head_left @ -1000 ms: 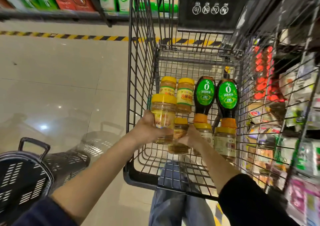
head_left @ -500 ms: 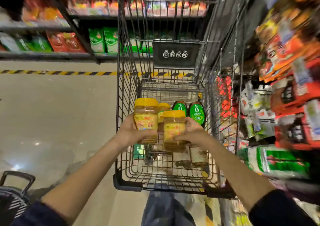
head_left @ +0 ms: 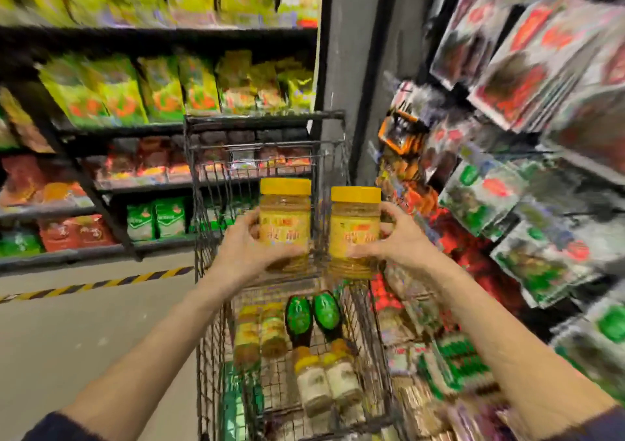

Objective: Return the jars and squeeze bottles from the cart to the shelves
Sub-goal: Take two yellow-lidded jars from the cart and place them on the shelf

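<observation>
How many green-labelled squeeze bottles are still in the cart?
2, lying side by side near the middle of the cart: left bottle and right bottle. Blur could hide others.

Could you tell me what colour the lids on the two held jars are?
Yellow, in the head view: left jar, right jar.

Blurred yellow-green snack bags (head_left: 162, 92) far left, green pouches (head_left: 157, 219) lower down. Hanging packets (head_left: 507, 68) right. Grey pillar (head_left: 355, 68) between. Striped floor tape (head_left: 101, 283) left.
</observation>
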`<state>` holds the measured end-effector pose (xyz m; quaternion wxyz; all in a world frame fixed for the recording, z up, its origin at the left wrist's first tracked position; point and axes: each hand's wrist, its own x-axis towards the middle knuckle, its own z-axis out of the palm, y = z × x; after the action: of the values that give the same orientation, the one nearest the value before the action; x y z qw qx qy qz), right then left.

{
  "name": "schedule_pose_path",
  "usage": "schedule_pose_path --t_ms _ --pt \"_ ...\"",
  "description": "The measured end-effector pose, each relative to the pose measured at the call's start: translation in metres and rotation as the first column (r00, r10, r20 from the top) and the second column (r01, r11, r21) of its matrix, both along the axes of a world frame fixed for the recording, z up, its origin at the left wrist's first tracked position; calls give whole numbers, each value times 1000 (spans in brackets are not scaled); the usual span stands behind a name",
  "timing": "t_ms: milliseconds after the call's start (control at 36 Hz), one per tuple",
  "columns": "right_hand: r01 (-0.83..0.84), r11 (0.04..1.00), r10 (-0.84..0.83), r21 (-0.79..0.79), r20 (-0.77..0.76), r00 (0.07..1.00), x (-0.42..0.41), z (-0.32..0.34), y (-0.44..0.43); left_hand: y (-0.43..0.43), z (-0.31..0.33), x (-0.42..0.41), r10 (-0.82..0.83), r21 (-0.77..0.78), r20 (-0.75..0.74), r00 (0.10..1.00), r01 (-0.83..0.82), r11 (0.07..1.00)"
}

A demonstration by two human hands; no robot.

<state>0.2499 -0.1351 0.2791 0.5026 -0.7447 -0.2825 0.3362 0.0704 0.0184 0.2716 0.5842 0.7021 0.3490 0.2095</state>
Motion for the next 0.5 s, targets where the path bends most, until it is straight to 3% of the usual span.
schedule_pose_path --t_ms 222,500 --pt "283 951 -300 122 151 942 -37 90 -75 -23 71 32 -307 228 148 940 270 936" --pt "662 697 -717 276 290 634 -154 157 -191 -101 132 38 -708 361 283 647 612 703"
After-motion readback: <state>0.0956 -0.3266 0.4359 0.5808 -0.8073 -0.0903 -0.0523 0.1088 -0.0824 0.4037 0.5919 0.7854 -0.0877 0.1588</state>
